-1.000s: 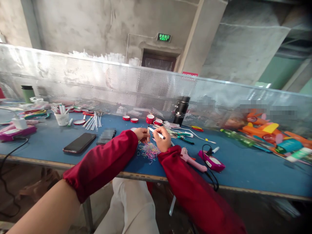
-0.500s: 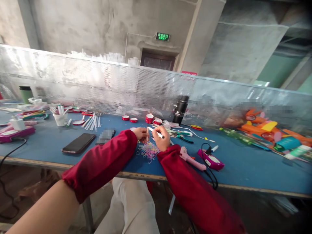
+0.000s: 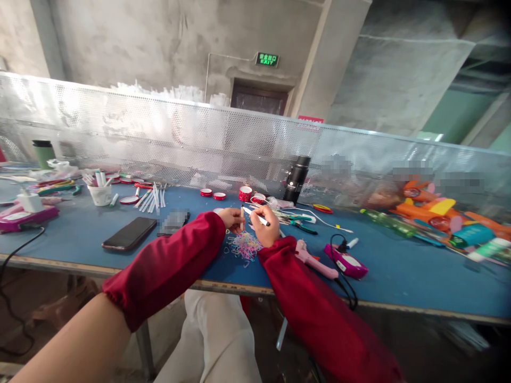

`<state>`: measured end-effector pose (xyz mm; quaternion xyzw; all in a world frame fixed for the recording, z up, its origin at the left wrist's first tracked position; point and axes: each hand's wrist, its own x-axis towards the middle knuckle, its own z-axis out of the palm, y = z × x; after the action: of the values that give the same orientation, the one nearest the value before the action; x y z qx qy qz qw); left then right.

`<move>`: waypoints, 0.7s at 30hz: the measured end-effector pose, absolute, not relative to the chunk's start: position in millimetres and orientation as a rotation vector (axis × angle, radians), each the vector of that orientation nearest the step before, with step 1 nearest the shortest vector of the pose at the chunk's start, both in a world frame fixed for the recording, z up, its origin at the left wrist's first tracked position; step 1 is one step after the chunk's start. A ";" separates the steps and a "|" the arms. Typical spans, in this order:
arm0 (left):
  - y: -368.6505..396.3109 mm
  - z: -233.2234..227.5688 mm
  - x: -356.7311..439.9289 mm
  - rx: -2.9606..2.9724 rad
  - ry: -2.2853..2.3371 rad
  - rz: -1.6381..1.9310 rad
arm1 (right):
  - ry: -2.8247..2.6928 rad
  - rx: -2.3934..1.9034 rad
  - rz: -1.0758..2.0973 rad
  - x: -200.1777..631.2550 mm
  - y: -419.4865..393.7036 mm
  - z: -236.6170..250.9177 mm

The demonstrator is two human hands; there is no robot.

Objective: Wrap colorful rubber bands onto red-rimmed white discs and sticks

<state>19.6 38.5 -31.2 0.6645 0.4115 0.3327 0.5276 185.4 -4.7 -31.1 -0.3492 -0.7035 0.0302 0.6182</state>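
Blue desk (image 3: 80, 234) runs under a perforated metal screen. Left hand (image 3: 232, 218) pinches a thin white stick (image 3: 241, 217) upright; right hand (image 3: 264, 227) grips a pen (image 3: 256, 217) across it. Below them, the loose pile of rubber bands (image 3: 245, 246) remains sizeable, so much seems undone.

My left grip (image 3: 232, 218) sits curled at about 11 o'clock of my right grip (image 3: 264, 227), fingertips pinched together. Both forearms, in red sleeves, reach forward and converge, my right fingers closed too.
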 end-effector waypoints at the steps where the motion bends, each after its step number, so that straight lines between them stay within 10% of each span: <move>1: 38.6 -31.0 19.4 1.589 0.979 0.788 | -1.610 -0.811 0.067 185.3 -4.4 -31.4; 21: 37.6 -29.1 19.1 1.586 0.993 0.812 | -1.591 -0.813 0.057 186.0 -4.3 -30.3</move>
<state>19.1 37.6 -29.1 0.6624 0.4147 0.3392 0.5237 186.0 -4.3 -30.3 -0.3544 -0.6937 0.0246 0.6266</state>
